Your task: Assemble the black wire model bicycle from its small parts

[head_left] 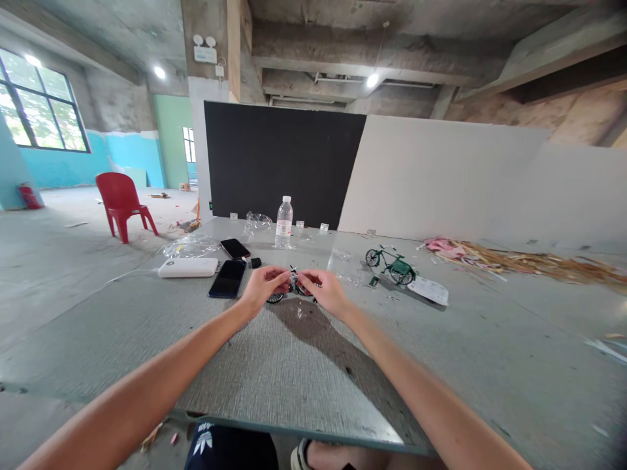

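Both my hands meet at a small model bicycle [277, 297] low over the table, at the middle of the view. My left hand [267, 284] pinches its upper part, with a black spoked wheel showing below the fingers. From the other side, my right hand [323, 288] closes on the same bicycle, near a reddish part. My fingers hide most of the frame. A scrap of clear plastic [300, 312] lies just in front. To the right stands a green model bicycle [392, 265], with a small green piece [374, 281] beside it.
Left of my hands lie a dark phone [227, 279], a second phone [235, 248] and a white power bank [187, 267] with a cable. A water bottle [283, 223] stands behind. A white card [428, 290] lies by the green bicycle; straw-like strips [514, 260] lie far right.
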{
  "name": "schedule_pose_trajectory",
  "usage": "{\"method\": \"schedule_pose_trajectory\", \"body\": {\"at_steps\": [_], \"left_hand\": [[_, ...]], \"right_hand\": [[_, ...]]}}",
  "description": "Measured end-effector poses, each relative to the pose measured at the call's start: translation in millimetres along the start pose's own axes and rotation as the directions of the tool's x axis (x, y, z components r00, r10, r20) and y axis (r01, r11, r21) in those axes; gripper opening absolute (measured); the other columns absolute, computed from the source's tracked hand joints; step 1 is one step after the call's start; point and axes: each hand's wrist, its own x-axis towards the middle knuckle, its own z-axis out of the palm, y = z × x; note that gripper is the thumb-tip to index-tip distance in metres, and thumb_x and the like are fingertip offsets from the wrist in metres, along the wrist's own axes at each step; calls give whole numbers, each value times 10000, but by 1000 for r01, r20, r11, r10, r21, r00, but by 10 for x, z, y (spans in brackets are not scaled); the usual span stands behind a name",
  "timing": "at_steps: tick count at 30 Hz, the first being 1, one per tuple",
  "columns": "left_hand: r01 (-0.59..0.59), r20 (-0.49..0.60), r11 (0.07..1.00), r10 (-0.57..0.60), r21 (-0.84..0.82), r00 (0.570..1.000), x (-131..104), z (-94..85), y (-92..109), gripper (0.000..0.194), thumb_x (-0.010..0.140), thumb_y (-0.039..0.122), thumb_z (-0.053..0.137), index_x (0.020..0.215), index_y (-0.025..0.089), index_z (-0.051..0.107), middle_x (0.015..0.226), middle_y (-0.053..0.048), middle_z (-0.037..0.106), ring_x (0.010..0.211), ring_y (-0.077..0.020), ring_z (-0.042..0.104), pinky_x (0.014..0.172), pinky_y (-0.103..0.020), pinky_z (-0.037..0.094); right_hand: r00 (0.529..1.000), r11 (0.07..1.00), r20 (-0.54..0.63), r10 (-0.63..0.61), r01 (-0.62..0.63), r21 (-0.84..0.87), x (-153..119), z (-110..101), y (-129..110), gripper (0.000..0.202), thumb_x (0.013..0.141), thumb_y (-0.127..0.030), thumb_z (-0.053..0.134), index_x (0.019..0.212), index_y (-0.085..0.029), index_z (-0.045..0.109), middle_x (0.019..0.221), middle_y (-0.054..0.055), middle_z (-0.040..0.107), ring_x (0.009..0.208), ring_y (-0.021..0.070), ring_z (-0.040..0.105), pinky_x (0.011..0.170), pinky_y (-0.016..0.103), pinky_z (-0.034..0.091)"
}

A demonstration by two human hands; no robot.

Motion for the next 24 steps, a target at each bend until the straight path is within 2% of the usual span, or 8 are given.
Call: {"method": "schedule_pose_trajectory", "body": {"at_steps": [3,5,7,10,14,18,21,24], "left_hand": [[-42,-54,996,46,81,997,33,-37,52,379,712,476,764,894,149,710,790,-69,699,670,-176,641,694,-327,533],[-113,-159,961,156,253,975,67,-116,96,364,779,519,680,866,168,718,793,-77,697,709,-205,638,708,-336,511],[-156,-187,864,275,479,943,93,-221,118,313,791,496,673,792,186,719,792,-85,691,803,-241,635,810,-350,474],[-180,-160,740,364,648,918,99,-350,62,285,632,453,812,725,202,714,850,-105,670,998,-317,591,921,-363,409],[-129,-146,723,305,679,941,104,-389,-117,352,531,469,859,649,202,662,816,-102,641,1042,-348,564,924,-363,396],[-121,-120,765,251,633,961,144,-360,-187,356,530,435,867,712,197,674,751,-77,644,850,-292,607,826,-352,430],[-115,-84,777,212,619,974,154,-342,-158,357,566,405,854,788,182,685,740,-67,661,721,-241,601,745,-334,446],[-173,-52,801,246,573,968,137,-317,-112,366,555,369,863,811,179,683,773,-63,672,733,-224,604,736,-320,453]], "right_hand": [[999,999,7,47,-47,6,23,-20,39,369,876,-496,574,971,-178,734,830,52,727,703,171,633,596,268,498],[994,995,-46,97,-96,11,38,-59,81,359,856,-484,599,961,-170,736,856,62,735,716,174,640,595,266,497],[987,992,-97,128,-129,2,46,-111,132,340,841,-470,614,938,-169,740,864,69,739,718,174,644,589,263,494],[982,990,-131,134,-138,-20,42,-180,200,316,837,-450,616,914,-171,743,860,79,741,673,164,637,551,257,485],[974,982,-130,185,-186,3,31,-213,252,314,842,-438,619,964,-173,734,882,84,740,647,152,632,539,257,495],[974,978,-93,206,-202,50,43,-223,299,313,856,-434,610,966,-159,710,895,91,735,696,160,651,584,272,523],[979,988,-131,154,-150,36,64,-255,325,315,850,-430,625,979,-151,698,929,103,737,768,181,674,663,308,547],[980,995,-187,66,-77,-56,81,-311,298,299,838,-402,654,1012,-165,708,946,104,744,848,209,688,774,361,550]]}}
